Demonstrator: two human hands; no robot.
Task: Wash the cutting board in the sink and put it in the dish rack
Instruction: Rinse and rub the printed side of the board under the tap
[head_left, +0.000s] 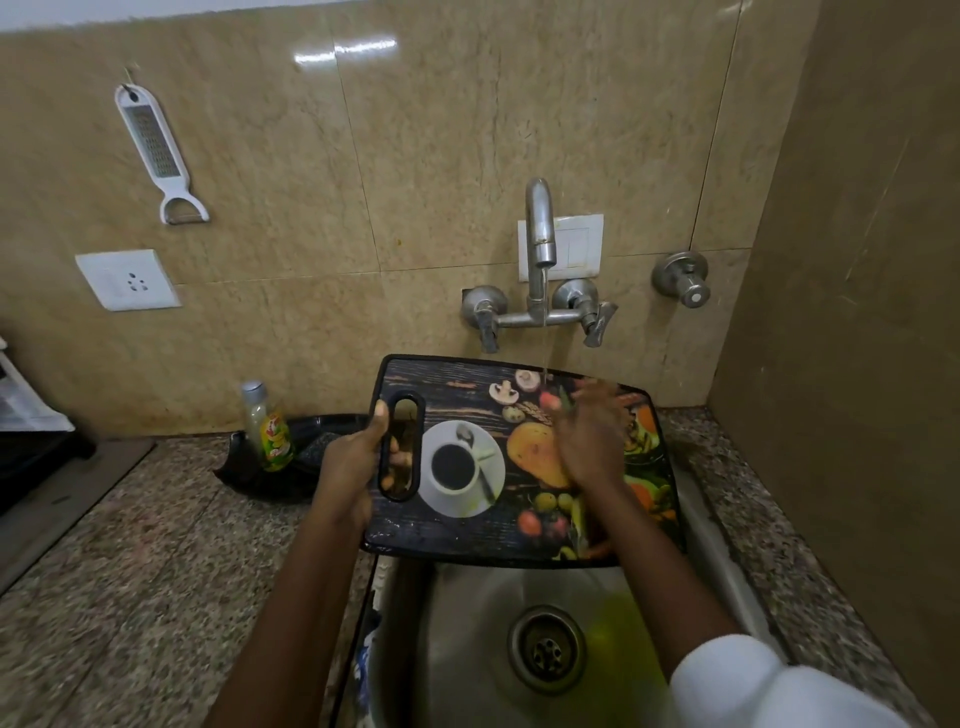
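Note:
A dark cutting board (457, 530) printed with a coffee cup, fruit and mushrooms is held over the steel sink (467, 623). My left hand (353, 462) grips the board at its slotted handle, thumb on top and fingers showing through the slot. My right hand (592, 436) lies flat on the board's right half, fingers straight and blurred, under a thin stream of water falling from the tap (539, 234). A green blur (618, 639), too smeared to identify, shows in the sink basin below the board.
A black tray (260, 478) with a dish-soap bottle (267, 426) sits on the granite counter (130, 571) left of the sink. A white grater (156, 150) hangs on the tiled wall. A side wall (857, 312) stands close on the right. The drain (546, 648) is open.

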